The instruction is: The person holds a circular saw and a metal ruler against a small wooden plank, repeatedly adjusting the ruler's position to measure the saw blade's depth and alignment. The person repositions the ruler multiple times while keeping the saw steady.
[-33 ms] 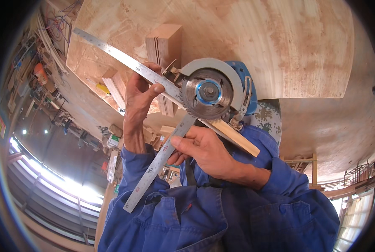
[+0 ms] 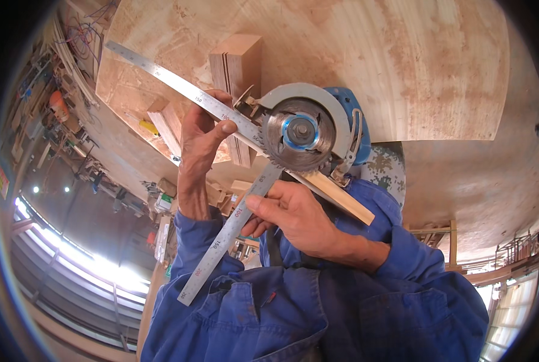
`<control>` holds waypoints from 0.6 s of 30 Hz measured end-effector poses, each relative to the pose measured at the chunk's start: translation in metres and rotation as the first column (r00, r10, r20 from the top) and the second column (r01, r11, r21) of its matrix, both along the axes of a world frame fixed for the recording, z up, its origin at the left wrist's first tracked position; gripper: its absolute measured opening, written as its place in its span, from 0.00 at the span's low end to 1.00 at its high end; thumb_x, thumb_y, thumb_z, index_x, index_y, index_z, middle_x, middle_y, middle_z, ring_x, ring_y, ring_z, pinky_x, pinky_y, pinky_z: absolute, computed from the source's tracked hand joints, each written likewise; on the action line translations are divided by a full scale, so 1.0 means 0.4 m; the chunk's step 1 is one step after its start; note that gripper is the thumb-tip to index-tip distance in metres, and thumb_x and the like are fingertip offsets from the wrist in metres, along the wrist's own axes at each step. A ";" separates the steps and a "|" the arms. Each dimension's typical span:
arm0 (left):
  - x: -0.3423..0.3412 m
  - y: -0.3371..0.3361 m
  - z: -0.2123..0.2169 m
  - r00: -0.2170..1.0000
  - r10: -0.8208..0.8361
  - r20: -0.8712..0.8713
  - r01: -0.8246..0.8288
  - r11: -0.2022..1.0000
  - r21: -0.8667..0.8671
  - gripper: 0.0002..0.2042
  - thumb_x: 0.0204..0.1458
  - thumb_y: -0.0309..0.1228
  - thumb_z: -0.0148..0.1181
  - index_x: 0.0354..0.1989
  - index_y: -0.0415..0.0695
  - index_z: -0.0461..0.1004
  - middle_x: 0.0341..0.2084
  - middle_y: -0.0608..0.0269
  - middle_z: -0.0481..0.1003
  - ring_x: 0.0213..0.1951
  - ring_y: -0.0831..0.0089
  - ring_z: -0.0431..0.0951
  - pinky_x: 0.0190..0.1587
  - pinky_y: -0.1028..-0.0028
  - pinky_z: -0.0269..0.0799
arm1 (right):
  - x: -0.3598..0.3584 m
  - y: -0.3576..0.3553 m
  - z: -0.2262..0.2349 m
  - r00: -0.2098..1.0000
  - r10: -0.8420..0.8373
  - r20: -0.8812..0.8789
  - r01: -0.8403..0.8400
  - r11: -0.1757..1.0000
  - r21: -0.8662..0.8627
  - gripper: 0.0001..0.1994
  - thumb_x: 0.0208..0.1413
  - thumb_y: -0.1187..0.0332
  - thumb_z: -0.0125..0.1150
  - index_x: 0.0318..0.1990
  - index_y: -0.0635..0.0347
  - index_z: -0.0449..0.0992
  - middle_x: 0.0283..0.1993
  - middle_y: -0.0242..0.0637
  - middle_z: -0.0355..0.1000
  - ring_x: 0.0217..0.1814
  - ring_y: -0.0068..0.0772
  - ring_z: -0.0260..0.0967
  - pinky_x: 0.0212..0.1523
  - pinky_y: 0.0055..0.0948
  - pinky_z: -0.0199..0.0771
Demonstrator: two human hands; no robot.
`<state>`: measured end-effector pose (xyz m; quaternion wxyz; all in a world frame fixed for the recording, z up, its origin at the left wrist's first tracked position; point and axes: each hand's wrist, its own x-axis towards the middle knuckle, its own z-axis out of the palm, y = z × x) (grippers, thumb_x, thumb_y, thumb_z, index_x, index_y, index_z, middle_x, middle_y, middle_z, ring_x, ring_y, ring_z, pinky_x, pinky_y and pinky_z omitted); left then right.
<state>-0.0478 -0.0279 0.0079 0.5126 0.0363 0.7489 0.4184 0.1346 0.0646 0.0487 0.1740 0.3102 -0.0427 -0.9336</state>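
Observation:
A steel carpenter's square (image 2: 218, 241) lies with its corner against the toothed blade (image 2: 275, 145) of a circular saw. The saw has a grey guard and a blue body (image 2: 358, 123), and its blade faces up toward me. My left hand (image 2: 203, 142) grips the square's long arm, thumb on top and fingers behind. On the other arm, just below the blade, my right hand (image 2: 299, 217) pinches the steel between thumb and fingers. A pale wooden strip (image 2: 342, 196) sticks out beneath the saw, above my right wrist. The square's corner is partly hidden by the blade.
Beyond the saw spreads a large plywood sheet (image 2: 426, 66). A grooved wooden block (image 2: 236, 60) and a smaller wood piece (image 2: 165, 127) stand on it, beside something yellow (image 2: 148, 127). Camouflage fabric (image 2: 387, 169) shows right of the saw. Tools and timber clutter the left side.

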 end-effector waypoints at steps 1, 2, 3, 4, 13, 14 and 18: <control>0.000 0.002 -0.001 1.000 -0.013 -0.004 0.013 1.000 0.006 0.27 0.39 0.35 0.71 0.46 0.39 0.67 0.35 0.67 0.69 0.38 0.78 0.69 0.43 0.77 0.67 | 0.001 0.002 -0.001 1.000 0.007 0.002 -0.007 1.000 0.004 0.14 0.60 0.64 0.49 0.41 0.69 0.71 0.35 0.42 0.73 0.34 0.26 0.73 0.36 0.23 0.74; 0.000 0.000 -0.002 1.000 -0.007 -0.003 0.007 1.000 0.011 0.27 0.38 0.35 0.71 0.45 0.39 0.67 0.35 0.67 0.69 0.38 0.78 0.69 0.43 0.77 0.67 | 0.001 -0.001 -0.001 1.000 -0.004 0.003 0.004 1.000 0.012 0.14 0.60 0.64 0.48 0.40 0.70 0.70 0.34 0.43 0.74 0.33 0.27 0.73 0.34 0.23 0.74; 0.000 -0.003 -0.004 1.000 -0.001 -0.002 0.001 1.000 0.016 0.27 0.38 0.35 0.72 0.45 0.39 0.67 0.35 0.67 0.69 0.38 0.78 0.69 0.43 0.77 0.67 | 0.001 -0.006 -0.001 1.000 -0.015 0.004 0.015 1.000 0.021 0.14 0.60 0.64 0.48 0.39 0.70 0.70 0.32 0.44 0.74 0.32 0.28 0.74 0.32 0.22 0.74; 0.000 -0.005 -0.004 1.000 0.005 -0.001 -0.005 1.000 0.019 0.27 0.38 0.35 0.72 0.45 0.39 0.67 0.35 0.67 0.69 0.37 0.78 0.69 0.43 0.77 0.67 | 0.000 -0.009 -0.001 1.000 -0.026 0.005 0.025 0.999 0.028 0.14 0.61 0.64 0.48 0.38 0.70 0.69 0.31 0.45 0.74 0.30 0.29 0.75 0.30 0.22 0.74; 0.003 0.003 0.003 1.000 -0.006 -0.013 0.006 1.000 -0.001 0.26 0.39 0.35 0.71 0.46 0.40 0.67 0.36 0.67 0.68 0.39 0.78 0.68 0.44 0.76 0.66 | 0.002 0.006 -0.006 1.000 -0.006 -0.010 0.006 0.999 -0.046 0.14 0.60 0.65 0.49 0.41 0.70 0.71 0.35 0.42 0.73 0.33 0.26 0.72 0.34 0.22 0.74; 0.003 0.000 0.000 1.000 -0.014 -0.013 0.014 1.000 -0.005 0.26 0.39 0.36 0.71 0.46 0.39 0.67 0.37 0.67 0.68 0.39 0.78 0.68 0.44 0.77 0.66 | 0.003 0.006 -0.008 1.000 -0.005 -0.016 0.005 0.999 -0.042 0.14 0.60 0.65 0.48 0.41 0.70 0.70 0.35 0.42 0.73 0.33 0.25 0.72 0.34 0.22 0.74; -0.001 -0.022 -0.007 1.000 -0.016 -0.014 0.016 1.000 -0.014 0.27 0.39 0.38 0.70 0.46 0.39 0.67 0.37 0.67 0.68 0.40 0.78 0.68 0.44 0.77 0.66 | 0.002 0.001 -0.010 1.000 -0.006 -0.024 0.005 0.999 -0.053 0.13 0.61 0.65 0.48 0.41 0.70 0.70 0.35 0.42 0.74 0.33 0.25 0.73 0.33 0.21 0.74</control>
